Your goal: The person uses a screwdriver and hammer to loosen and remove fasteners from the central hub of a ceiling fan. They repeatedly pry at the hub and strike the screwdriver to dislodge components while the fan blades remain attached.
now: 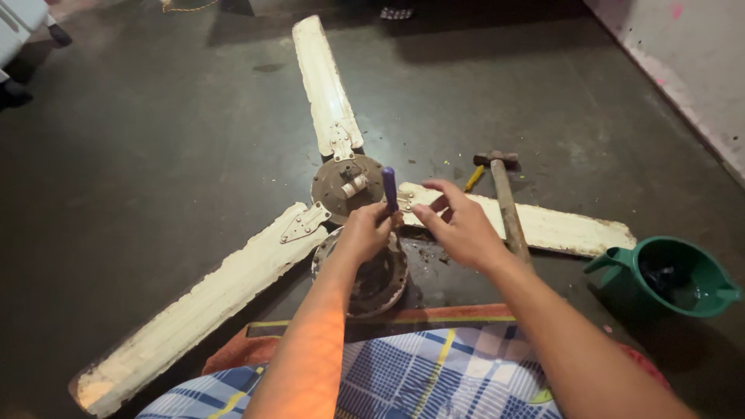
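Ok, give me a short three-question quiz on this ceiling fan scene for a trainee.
1. True or false: the left hand grips a purple-handled tool.
2. Which thing lies across the fan blade to the right of the right hand? A) hammer B) saw C) brush
3. What colour is the jug on the floor at the right?

Key:
1. True; the tool stands upright over the round motor part.
2. A, the hammer.
3. Green.
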